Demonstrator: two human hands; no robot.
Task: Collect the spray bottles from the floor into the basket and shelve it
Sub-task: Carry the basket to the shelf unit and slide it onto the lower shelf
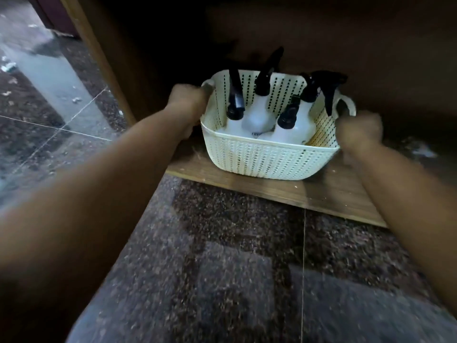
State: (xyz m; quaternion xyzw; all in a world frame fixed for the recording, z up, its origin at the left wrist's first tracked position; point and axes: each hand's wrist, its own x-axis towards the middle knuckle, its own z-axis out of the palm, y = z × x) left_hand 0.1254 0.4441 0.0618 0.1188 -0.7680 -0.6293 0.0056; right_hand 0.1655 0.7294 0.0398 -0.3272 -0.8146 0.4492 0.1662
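Basket (269,157) of spray bottles (257,112) sits on shelf (321,191), between hands. Left hand (190,105) closed on handle; right hand (358,131) blurred, grip unclear. Stiff, top-heavy; hold both handles.

Head camera looks forward and down, close over the low shelf (309,191) and floor (222,268).

Motion is blurring both hands; the right hand (359,131) is perhaps gripping the basket (267,157), whose walls are hiding the bottles' bases.
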